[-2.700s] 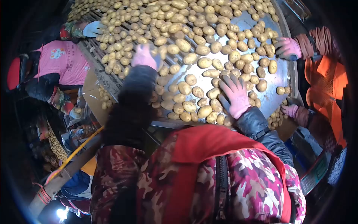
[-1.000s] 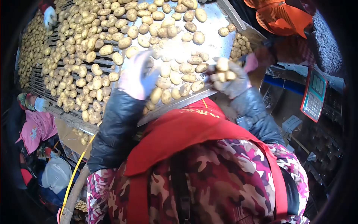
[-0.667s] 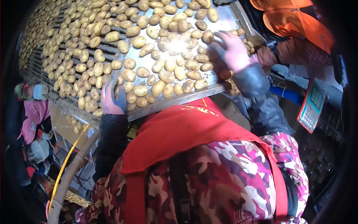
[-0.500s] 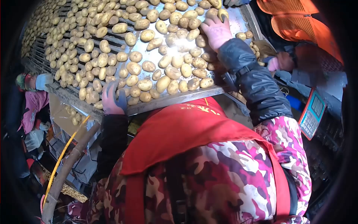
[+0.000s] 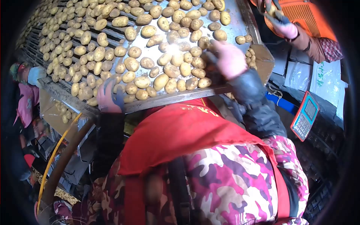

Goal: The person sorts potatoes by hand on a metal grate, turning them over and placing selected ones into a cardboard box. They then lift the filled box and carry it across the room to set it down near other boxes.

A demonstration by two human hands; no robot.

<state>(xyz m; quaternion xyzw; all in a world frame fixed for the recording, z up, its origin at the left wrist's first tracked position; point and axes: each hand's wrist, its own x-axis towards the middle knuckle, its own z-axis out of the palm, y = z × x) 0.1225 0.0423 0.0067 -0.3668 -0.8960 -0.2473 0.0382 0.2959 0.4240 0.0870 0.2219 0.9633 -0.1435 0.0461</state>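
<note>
Yellow-brown oval potatoes lie spread over the silver sheet-metal table in front of you, thicker on the dark slatted grate at table's L. Your R hand, pink-and-grey glove, blurred, is over table's R part, fingers by the spuds; can't tell if it's gripping any. Your L hand, similar glove, is at table's near-L edge, fingers parted, grip released. Co-worker's pink-gloved hand is beyond table's R side; red-and-teal keypad panel R of table too.
</note>
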